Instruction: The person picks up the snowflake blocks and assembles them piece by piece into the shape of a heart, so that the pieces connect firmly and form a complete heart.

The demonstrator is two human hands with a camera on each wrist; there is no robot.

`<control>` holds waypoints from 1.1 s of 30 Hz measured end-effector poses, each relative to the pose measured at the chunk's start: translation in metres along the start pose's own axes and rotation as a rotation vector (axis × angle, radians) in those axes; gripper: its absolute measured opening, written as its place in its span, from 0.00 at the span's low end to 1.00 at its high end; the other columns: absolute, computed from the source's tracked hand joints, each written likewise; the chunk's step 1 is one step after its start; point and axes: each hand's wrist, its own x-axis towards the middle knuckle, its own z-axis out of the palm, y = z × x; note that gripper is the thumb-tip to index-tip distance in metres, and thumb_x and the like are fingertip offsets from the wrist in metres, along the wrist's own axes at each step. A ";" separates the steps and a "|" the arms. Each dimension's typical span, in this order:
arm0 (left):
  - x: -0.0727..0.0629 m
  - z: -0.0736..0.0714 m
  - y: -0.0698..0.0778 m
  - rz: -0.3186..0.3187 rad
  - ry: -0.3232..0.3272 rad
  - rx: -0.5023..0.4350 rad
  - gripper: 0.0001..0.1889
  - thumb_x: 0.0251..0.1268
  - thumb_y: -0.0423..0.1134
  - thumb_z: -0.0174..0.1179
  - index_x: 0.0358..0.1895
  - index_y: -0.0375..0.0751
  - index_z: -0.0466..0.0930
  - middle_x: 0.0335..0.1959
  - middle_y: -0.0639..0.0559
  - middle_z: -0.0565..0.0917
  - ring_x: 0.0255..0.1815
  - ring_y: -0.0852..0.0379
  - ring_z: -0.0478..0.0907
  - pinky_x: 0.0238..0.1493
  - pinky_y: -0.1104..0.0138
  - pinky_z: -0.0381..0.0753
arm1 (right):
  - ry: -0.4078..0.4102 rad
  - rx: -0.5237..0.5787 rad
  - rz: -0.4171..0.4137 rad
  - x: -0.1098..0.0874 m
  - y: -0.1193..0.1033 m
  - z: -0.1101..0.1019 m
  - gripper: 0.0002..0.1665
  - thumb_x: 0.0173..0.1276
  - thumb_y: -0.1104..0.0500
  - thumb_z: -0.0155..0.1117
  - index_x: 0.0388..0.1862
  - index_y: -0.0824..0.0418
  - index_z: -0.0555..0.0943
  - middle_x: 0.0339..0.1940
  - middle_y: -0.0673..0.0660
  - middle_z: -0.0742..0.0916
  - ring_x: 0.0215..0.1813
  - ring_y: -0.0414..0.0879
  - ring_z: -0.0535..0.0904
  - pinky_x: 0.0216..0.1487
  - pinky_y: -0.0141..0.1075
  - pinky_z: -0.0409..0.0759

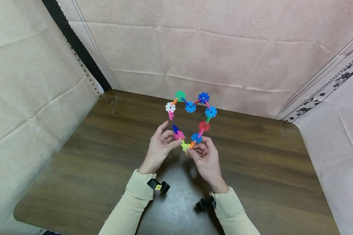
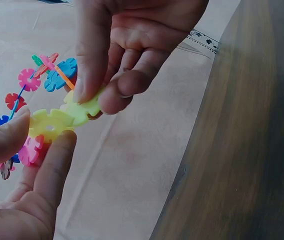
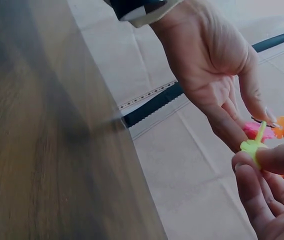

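Observation:
Notched plastic snowflake discs of many colours, slotted edge to edge, make a heart-like ring (image 1: 211, 112) held up over the table in the head view. My left hand (image 1: 160, 147) pinches the lower left of the ring by a yellow disc (image 2: 49, 124), beside a pink disc (image 1: 178, 135). From the other side my right hand (image 1: 206, 161) pinches a yellow-green disc (image 2: 84, 107) at the ring's bottom point, between thumb and fingers. These two discs meet edge to edge in the left wrist view. On the ring's left side, a pink disc (image 1: 171, 116) and a dark blue disc (image 1: 175, 129) appear apart.
The brown wooden table (image 1: 267, 169) lies under both hands. Pale patterned cloth (image 1: 209, 49) hangs behind it and at both sides. A black wrist camera (image 1: 159, 186) sits at the left cuff, and another wrist camera (image 1: 206, 204) at the right cuff.

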 end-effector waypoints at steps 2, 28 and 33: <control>0.000 0.002 0.001 0.006 -0.002 -0.012 0.45 0.57 0.27 0.68 0.74 0.46 0.53 0.44 0.42 0.82 0.53 0.46 0.81 0.54 0.60 0.79 | 0.015 0.031 -0.022 0.000 0.001 0.001 0.26 0.60 0.72 0.69 0.54 0.67 0.69 0.35 0.69 0.83 0.32 0.54 0.85 0.38 0.43 0.85; -0.002 0.017 -0.004 0.147 -0.018 0.084 0.30 0.57 0.27 0.67 0.63 0.35 0.67 0.47 0.40 0.80 0.54 0.49 0.79 0.62 0.61 0.72 | 0.071 0.138 -0.023 -0.002 0.001 -0.002 0.27 0.59 0.73 0.69 0.55 0.67 0.70 0.36 0.71 0.84 0.32 0.52 0.86 0.41 0.44 0.84; -0.003 0.016 -0.005 0.134 -0.023 0.103 0.25 0.58 0.28 0.67 0.59 0.36 0.70 0.49 0.41 0.81 0.53 0.50 0.79 0.60 0.63 0.75 | 0.057 0.139 0.005 -0.002 0.002 -0.005 0.27 0.59 0.74 0.68 0.55 0.67 0.69 0.37 0.72 0.84 0.33 0.52 0.86 0.40 0.44 0.85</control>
